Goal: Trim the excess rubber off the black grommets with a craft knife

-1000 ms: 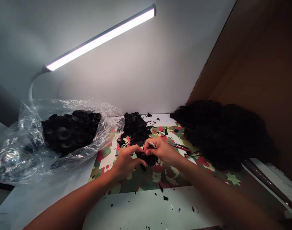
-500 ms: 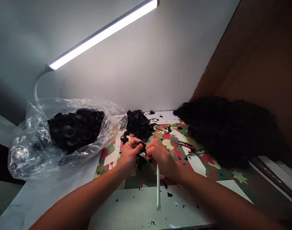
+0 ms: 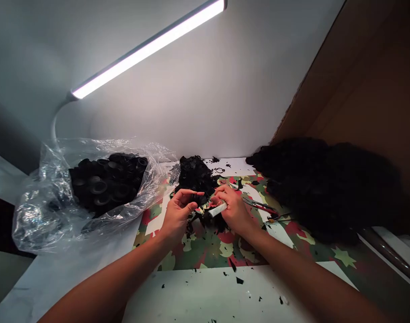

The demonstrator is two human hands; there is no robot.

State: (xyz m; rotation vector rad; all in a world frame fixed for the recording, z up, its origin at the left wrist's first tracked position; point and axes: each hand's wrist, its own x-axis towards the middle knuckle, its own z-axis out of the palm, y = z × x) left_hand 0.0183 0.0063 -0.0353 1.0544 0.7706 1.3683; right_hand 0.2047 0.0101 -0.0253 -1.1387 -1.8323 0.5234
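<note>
Between the thumb and fingers of my left hand (image 3: 178, 210) is a small black rubber-looking piece (image 3: 200, 199), ribbed at its edge and partly hidden. My right hand (image 3: 234, 209) is closed around a white stick-like handle (image 3: 218, 209), whose near end points left toward the left hand. What the handle's other end carries is hidden by the fingers. Under both hands lie black scraps (image 3: 205, 220) on a camouflage-patterned sheet (image 3: 205, 251). A heap of black trimmings (image 3: 195, 172) sits just beyond the left hand.
An open clear plastic bag (image 3: 43, 211) at left holds many black round parts (image 3: 104, 179). On the right rises a large dark pile (image 3: 325, 184). Red-handled pliers-like tool (image 3: 261, 206) and a smaller tool (image 3: 278, 218) lie beside it. A lit lamp (image 3: 147, 49) hangs overhead.
The white handle has swung from pointing down toward me to pointing left and looks shorter. My hands have opened a small gap, and the black piece is more exposed.
</note>
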